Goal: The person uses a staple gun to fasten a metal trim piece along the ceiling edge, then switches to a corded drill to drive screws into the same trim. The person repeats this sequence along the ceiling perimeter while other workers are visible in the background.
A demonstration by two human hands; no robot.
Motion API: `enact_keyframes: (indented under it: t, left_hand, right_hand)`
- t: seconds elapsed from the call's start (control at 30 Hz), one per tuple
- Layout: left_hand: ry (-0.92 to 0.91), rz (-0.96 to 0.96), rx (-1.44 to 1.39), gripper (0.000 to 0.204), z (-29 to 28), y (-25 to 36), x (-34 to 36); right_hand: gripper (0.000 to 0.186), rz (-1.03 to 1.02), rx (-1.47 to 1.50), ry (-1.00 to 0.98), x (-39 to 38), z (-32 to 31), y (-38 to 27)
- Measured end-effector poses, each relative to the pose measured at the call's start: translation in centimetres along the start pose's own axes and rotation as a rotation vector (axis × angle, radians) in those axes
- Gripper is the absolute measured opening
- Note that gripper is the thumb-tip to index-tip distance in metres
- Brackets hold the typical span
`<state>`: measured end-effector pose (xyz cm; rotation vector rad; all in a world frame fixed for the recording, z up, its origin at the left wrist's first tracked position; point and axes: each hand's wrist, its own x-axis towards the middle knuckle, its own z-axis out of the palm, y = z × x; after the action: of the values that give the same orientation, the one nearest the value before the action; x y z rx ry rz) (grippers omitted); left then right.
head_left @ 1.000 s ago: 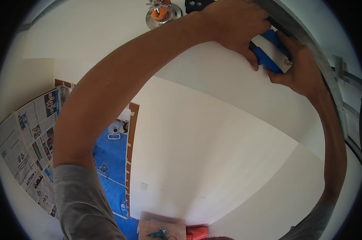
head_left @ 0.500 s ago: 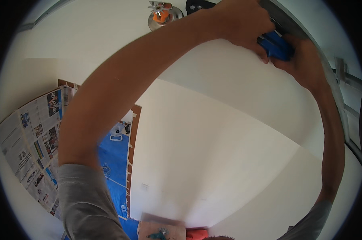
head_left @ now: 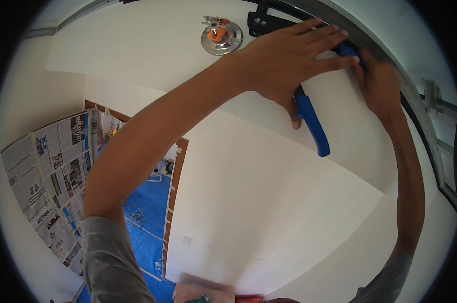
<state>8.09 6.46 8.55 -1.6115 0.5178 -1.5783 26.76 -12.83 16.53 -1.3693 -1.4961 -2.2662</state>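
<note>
Up near a dark metal ceiling channel (head_left: 339, 15), a plier-like hand tool has its two blue handles spread wide apart. The lower handle (head_left: 312, 126) hangs free below my left hand (head_left: 284, 60), by its thumb. My left hand is open, its fingers stretched across toward the upper handle (head_left: 348, 52), the fingertips close to it. My right hand (head_left: 382, 86) is closed round the end of that upper handle. My left hand hides the tool's head, so what its jaws are on cannot be seen.
A sprinkler head (head_left: 218, 35) with an orange part sits in the white surface left of my hands. Beside it is a black bracket (head_left: 269, 24). Newspaper sheets (head_left: 51, 182) cover a panel at left. Far below are blue sheeting (head_left: 152, 217) and a brown box-like surface (head_left: 203, 290).
The blue handles, close together between both hands before, now stand wide apart. My left hand has opened its fingers. The whole view has shifted slightly, bringing the bracket further into sight.
</note>
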Motion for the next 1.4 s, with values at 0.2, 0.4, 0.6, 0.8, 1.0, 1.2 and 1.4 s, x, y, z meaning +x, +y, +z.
enact_keyframes:
  t: [0.2, 0.4, 0.6, 0.8, 1.0, 1.2, 1.4]
  left_hand:
    - [-0.058, -0.064, 0.036, 0.129, 1.4, -1.3, 2.6]
    - [-0.094, -0.042, 0.073, 0.093, 1.4, -2.0, 3.4]
    - [-0.287, -0.090, -0.069, 0.106, 1.2, -2.6, 3.9]
    - [-0.132, 0.037, -0.031, 0.110, 1.0, -2.6, 4.2]
    - [-0.191, -0.055, -0.079, 0.099, 0.6, -2.5, 5.0]
    - [-0.308, -0.058, 0.021, 0.075, 0.2, -2.8, 5.9]
    - [-0.275, -0.137, 0.033, 0.063, 0.3, -3.0, 6.9]
  right_hand:
    - [0.045, 0.163, -0.053, -0.143, 0.9, -1.3, -1.5]
    - [0.092, 0.145, 0.155, -0.212, -0.9, -4.5, -3.4]
    - [0.130, -0.008, 0.036, -0.250, -2.5, -4.4, -3.4]
    - [0.121, 0.047, 0.080, -0.276, -1.7, -5.2, -4.3]
    - [0.105, 0.027, 0.174, -0.276, -0.9, -5.7, -3.3]
    - [0.073, 0.042, 0.298, -0.297, 0.2, -4.5, -2.4]
    - [0.052, 0.109, 0.247, -0.283, 1.1, -3.8, -1.2]
